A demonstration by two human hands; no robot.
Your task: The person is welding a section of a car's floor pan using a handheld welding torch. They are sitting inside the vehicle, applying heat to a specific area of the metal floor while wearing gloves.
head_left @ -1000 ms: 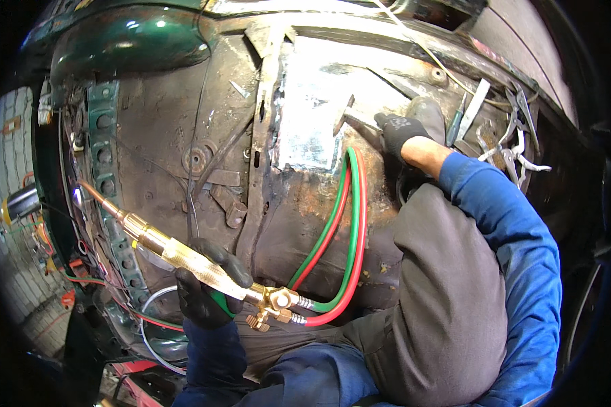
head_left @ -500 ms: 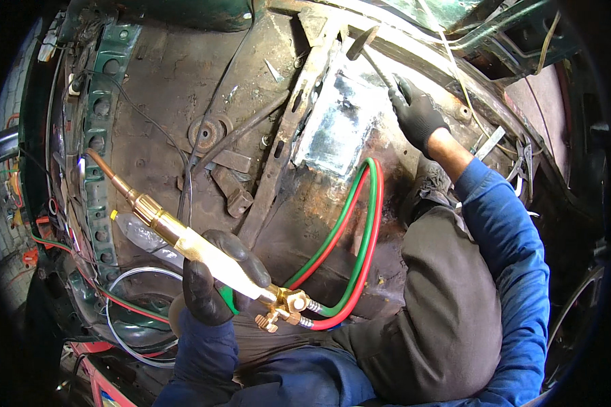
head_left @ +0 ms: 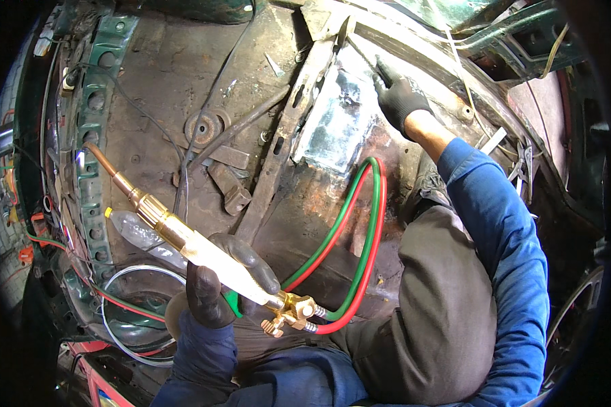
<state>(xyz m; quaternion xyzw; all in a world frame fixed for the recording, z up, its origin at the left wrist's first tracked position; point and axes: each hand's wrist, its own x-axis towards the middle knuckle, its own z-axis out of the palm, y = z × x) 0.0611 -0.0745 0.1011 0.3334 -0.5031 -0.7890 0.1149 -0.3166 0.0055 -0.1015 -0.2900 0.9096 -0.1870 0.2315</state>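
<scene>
My left hand, in a black glove, is wrapped round the brass body of a gas welding torch. The copper nozzle points to the upper left, and a small bluish-white glow shows at its tip. Green and red hoses loop up from the torch valves. A green thing shows by the left palm. My right hand, also gloved, grips the handle of a hammer. The hammer head is at the rail corner, above a shiny bare-metal patch; whether it touches is unclear.
A perforated green metal rail runs along the left. A round disc, rusty metal pieces and a clear bottle lie on the worn floor. Pliers lie at the right. Thin cables cross the floor.
My right hand and the hammer have moved up and left, and the hammer head has turned against the rail corner. My left hand with the torch has barely shifted.
</scene>
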